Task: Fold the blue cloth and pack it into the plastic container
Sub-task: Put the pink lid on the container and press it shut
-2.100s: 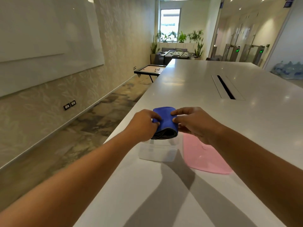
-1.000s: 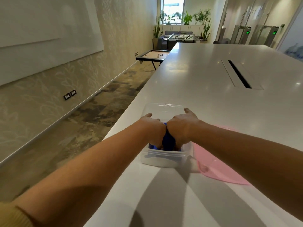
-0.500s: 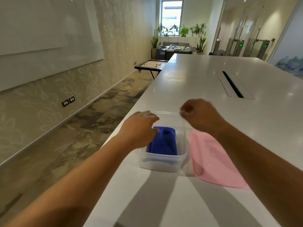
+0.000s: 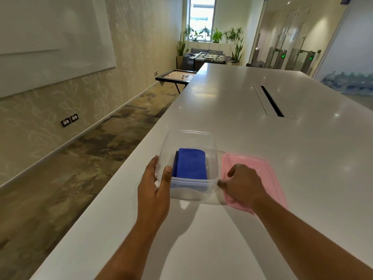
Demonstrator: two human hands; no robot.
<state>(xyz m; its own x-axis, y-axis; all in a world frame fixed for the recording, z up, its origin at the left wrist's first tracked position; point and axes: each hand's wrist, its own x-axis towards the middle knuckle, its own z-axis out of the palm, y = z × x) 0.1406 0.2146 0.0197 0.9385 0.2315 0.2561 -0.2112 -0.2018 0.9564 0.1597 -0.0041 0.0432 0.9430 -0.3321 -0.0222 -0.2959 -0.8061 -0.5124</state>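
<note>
Blue cloth [image 4: 190,163] is seen folded into a compact rectangle, lying flat on the floor of the plastic container [image 4: 188,185], nearer its left wall. Container sits on the white tabletop [image 4: 262,142], close to the near-left edge. A pink lid [image 4: 268,174] lies flat just beside it on the right.

Left hand [image 4: 154,196] is wrapped on the container's near-left corner, thumb over the rim and inside, remaining fingers [image 4: 150,166] along the outer wall; a hold on the container. Right hand [image 4: 243,187] rests on the lid's near-left part, fingers curled down against it; whether the lid edge is actually pinched cannot be told.

Handling, judged: cloth is soft, light, limp, likely to spring open a bit if disturbed; best left alone or pressed from the top. Container is thin, clear, light, somewhat flexible and apt to slide on the glossy top, so a steadying grip at the rim or corner is suited. Lid is thin and flat; an edge would need lifting.

Count: one cloth, one container, one lid, two hands.
</note>
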